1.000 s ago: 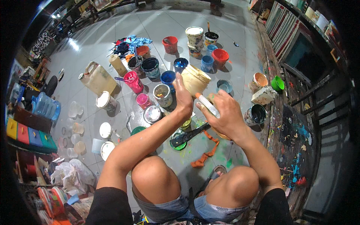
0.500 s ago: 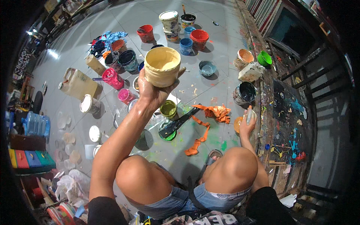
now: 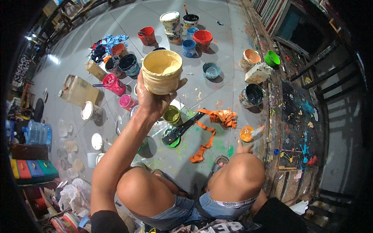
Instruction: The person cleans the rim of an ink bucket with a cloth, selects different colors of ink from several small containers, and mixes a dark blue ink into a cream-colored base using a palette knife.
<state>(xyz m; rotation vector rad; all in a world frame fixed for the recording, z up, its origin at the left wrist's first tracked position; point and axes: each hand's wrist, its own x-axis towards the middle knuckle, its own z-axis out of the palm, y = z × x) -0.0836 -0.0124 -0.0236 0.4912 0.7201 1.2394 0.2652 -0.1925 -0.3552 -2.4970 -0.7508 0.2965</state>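
My left hand grips a tub of pale yellow paint from below and holds it up in front of me. Paint coats its rim and sides. Down by my right knee, my right hand shows only in part, its fingers apart and nothing seen in them; the knee hides the rest. Just beyond those fingers is a small cup of orange liquid. Against it leans a clear squeeze bottle with an orange tip.
Orange rags and a black paint-smeared strip lie between my feet and the tubs. An olive paint tub stands below my left hand. Several paint buckets and a jerrycan stand farther out. A paint-stained wooden platform runs along the right.
My right hand has let go of the squeeze bottle and drawn back toward my knee. The bottle now leans by the orange cup. My left hand still holds the yellow tub, slightly farther left.
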